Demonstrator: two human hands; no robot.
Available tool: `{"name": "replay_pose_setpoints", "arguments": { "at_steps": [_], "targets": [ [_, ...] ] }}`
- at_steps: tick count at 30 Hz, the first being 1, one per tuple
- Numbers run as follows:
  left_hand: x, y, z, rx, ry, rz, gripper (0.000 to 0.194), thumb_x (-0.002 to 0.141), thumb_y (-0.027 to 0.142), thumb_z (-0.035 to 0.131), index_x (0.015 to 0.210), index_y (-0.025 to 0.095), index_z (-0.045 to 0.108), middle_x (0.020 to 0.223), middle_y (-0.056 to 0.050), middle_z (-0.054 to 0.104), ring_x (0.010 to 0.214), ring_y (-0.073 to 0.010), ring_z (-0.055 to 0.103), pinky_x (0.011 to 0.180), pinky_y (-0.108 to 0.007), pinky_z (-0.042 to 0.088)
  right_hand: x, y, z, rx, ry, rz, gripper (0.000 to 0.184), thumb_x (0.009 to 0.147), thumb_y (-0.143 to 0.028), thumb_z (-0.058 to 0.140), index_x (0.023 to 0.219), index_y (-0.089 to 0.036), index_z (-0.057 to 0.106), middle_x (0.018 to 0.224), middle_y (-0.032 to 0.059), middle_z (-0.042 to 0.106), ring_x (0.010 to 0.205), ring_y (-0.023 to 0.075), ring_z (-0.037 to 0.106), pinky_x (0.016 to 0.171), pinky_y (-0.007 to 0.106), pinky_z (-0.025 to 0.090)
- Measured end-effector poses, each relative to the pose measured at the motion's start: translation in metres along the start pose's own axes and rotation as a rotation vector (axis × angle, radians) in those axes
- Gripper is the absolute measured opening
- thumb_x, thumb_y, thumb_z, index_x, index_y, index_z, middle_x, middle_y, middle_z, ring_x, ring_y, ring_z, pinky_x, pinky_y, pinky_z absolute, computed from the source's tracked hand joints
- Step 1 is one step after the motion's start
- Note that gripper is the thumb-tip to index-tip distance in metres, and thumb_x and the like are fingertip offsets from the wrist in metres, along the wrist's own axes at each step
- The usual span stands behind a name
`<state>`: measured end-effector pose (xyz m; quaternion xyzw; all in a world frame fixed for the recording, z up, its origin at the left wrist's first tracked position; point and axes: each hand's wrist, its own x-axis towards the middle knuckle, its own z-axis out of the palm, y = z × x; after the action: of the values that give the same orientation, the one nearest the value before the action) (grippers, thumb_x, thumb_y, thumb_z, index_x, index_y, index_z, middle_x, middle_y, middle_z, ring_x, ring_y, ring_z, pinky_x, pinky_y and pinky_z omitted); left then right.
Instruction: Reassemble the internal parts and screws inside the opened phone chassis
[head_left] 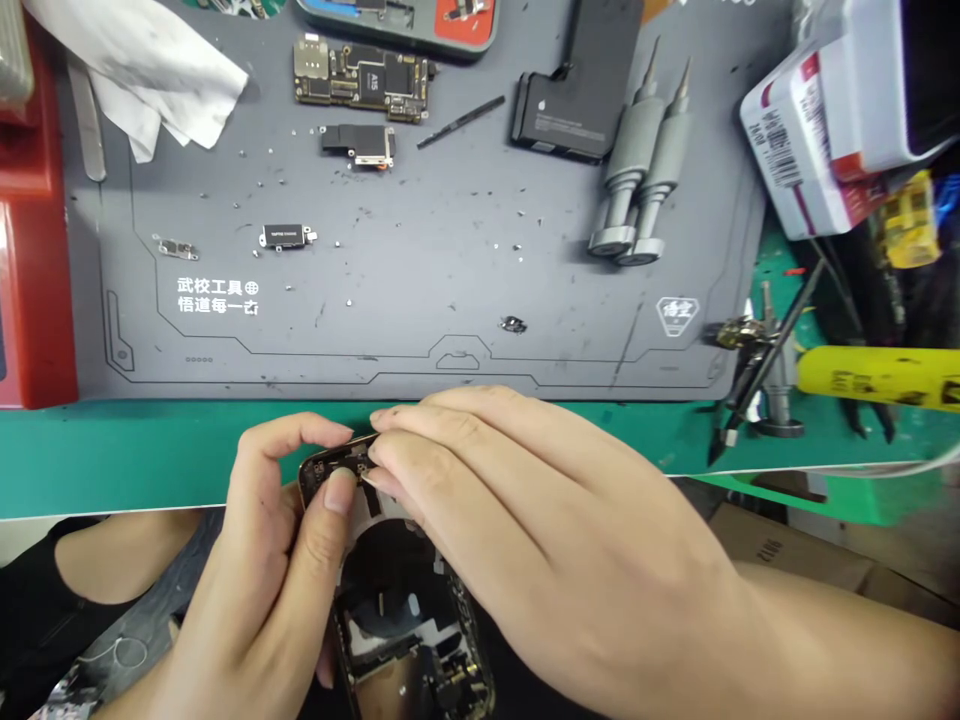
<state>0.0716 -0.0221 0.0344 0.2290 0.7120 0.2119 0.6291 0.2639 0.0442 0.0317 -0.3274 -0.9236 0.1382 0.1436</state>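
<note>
An opened phone housing (382,570) is tilted at the table's front edge, its inner parts showing. My left hand (277,560) grips its upper left corner, thumb pressed on the inside and index finger curled over the top rim. Across the top right of the housing lies my right hand (540,530), its fingertips closed together at the top edge beside the left thumb. Whether those fingertips pinch a small part is hidden. Beyond the hands, the grey work mat (420,270) carries a logic board (367,80), a black bracketed module (360,145) and a small vibration motor (285,236).
A black battery (562,110) lies beside two grey screwdrivers (649,160) at the back right. Tiny screws are scattered over the mat. White boxes (787,150) and a yellow tube (877,378) stand right. Tweezers (88,120) and a white cloth (150,70) lie left.
</note>
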Motion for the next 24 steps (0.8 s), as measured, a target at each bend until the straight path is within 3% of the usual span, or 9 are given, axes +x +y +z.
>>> {"name": "replay_pose_setpoints", "arguments": {
  "at_steps": [11, 16, 19, 24],
  "targets": [
    [0.000, 0.001, -0.001, 0.008, -0.006, -0.002, 0.058, 0.104, 0.080, 0.078, 0.142, 0.040, 0.059, 0.069, 0.010, 0.065, 0.039, -0.0099, 0.054, 0.036, -0.018, 0.050, -0.001, 0.002, -0.003, -0.021, -0.011, 0.002, 0.037, 0.118, -0.004, 0.051, 0.102, -0.010, 0.083, 0.099, 0.0158, 0.088, 0.080, 0.0276, 0.077, 0.066, 0.044, 0.061],
    [0.000, 0.001, -0.004, 0.012, -0.039, 0.016, 0.057, 0.102, 0.068, 0.087, 0.142, 0.040, 0.057, 0.075, 0.010, 0.069, 0.042, -0.0106, 0.057, 0.035, -0.019, 0.053, 0.003, 0.001, -0.005, -0.013, -0.015, 0.002, 0.040, 0.119, -0.004, 0.047, 0.103, -0.009, 0.083, 0.099, 0.0165, 0.088, 0.082, 0.0287, 0.077, 0.068, 0.046, 0.063],
    [0.006, -0.006, -0.007, 0.010, -0.074, 0.094, 0.048, 0.107, 0.059, 0.084, 0.142, 0.039, 0.058, 0.070, 0.011, 0.068, 0.039, -0.0101, 0.053, 0.033, -0.020, 0.047, 0.005, 0.000, -0.005, -0.024, -0.024, -0.003, 0.039, 0.119, -0.004, 0.047, 0.104, -0.009, 0.084, 0.099, 0.0165, 0.088, 0.082, 0.0283, 0.076, 0.069, 0.045, 0.063],
    [0.018, -0.013, -0.009, -0.027, -0.145, 0.304, 0.040, 0.106, 0.045, 0.086, 0.135, 0.036, 0.060, 0.059, 0.009, 0.056, 0.070, -0.0244, 0.081, 0.031, -0.021, 0.036, 0.007, -0.004, -0.004, -0.045, -0.029, -0.021, 0.039, 0.115, -0.001, 0.048, 0.109, -0.009, 0.085, 0.096, 0.0149, 0.087, 0.082, 0.0279, 0.077, 0.070, 0.043, 0.065]
  ]
}}
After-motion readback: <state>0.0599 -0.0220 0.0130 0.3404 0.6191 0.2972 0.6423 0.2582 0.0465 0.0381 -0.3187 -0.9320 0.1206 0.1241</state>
